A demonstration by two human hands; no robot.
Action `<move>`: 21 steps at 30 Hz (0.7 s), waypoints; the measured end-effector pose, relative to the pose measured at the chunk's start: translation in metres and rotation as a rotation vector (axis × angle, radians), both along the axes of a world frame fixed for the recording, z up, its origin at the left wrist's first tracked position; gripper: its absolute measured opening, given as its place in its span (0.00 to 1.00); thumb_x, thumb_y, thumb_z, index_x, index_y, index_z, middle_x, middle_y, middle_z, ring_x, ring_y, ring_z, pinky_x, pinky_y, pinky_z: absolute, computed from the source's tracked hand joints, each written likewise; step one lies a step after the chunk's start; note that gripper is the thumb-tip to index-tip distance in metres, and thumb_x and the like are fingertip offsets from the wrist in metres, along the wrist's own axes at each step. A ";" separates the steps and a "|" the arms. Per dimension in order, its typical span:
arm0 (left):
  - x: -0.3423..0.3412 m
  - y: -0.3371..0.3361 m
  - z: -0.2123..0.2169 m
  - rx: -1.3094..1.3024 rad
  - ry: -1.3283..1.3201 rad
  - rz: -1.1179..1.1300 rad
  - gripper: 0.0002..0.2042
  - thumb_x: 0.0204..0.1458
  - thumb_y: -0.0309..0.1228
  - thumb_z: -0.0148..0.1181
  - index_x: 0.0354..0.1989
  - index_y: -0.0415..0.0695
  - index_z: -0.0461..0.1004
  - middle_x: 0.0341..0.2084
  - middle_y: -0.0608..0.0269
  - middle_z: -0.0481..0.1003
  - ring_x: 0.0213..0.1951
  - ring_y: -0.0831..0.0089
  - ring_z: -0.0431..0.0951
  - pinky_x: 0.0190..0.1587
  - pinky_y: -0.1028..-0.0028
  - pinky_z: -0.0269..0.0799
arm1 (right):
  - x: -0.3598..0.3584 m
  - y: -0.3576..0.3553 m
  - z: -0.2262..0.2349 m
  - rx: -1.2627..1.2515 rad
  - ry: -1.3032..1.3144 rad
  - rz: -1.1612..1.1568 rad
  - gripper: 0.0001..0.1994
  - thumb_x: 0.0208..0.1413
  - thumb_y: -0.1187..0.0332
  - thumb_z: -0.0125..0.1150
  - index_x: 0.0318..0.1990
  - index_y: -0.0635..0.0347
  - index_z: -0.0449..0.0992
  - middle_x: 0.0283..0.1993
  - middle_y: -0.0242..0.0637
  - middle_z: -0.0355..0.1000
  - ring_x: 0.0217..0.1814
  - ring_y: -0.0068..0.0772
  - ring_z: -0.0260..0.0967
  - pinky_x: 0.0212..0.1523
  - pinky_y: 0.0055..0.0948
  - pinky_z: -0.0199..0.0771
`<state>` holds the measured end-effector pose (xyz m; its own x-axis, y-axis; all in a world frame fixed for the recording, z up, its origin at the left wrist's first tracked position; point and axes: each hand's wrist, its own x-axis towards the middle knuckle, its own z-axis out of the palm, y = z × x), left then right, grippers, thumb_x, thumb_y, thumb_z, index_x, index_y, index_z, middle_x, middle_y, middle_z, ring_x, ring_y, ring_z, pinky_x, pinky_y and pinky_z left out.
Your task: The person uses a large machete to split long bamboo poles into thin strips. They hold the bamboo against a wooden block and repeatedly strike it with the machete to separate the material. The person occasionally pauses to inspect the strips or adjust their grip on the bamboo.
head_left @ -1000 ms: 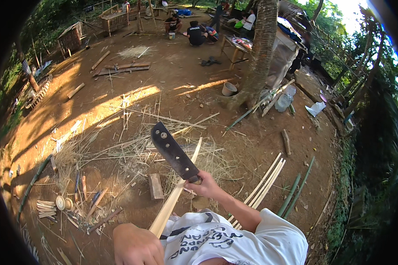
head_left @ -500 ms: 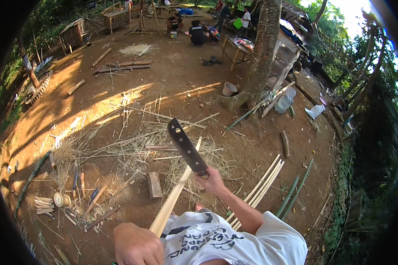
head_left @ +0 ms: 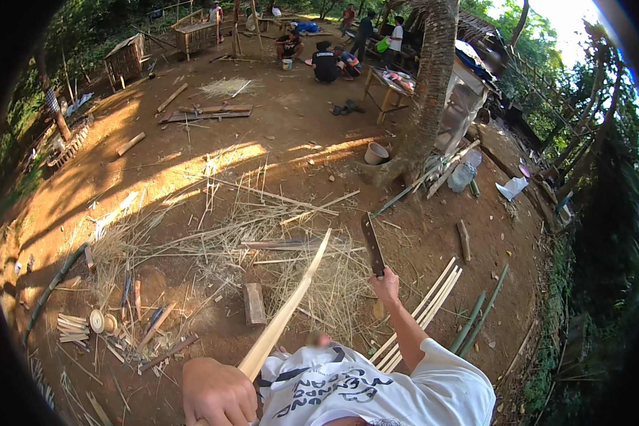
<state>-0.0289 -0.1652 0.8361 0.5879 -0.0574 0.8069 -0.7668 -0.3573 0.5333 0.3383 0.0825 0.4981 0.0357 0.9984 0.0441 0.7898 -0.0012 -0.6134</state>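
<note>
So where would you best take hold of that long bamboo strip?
Grip the bamboo strip at its wide near end, from below, where the left hand holds it. It tapers to a thin tip pointing away, and the right hand holds the machete near there.

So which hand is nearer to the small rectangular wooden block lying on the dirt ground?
Left. The left hand, gripping the pale bamboo strip, is just below the wooden block. The right hand, holding the dark-bladed knife, is farther to its right.
</note>
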 end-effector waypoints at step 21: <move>0.000 0.005 0.003 0.012 -0.047 0.100 0.25 0.67 0.47 0.44 0.18 0.47 0.66 0.15 0.69 0.60 0.16 0.70 0.66 0.18 0.66 0.52 | 0.225 -0.198 -0.160 -0.615 0.157 0.648 0.10 0.37 0.69 0.66 0.31 0.60 0.83 0.17 0.39 0.71 0.20 0.38 0.72 0.24 0.34 0.67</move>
<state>-0.0284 -0.1606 0.8391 0.5524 -0.0101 0.8335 -0.7511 -0.4397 0.4925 0.5632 -0.1156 0.3381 -0.5806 0.6704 -0.4620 0.6575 0.0513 -0.7517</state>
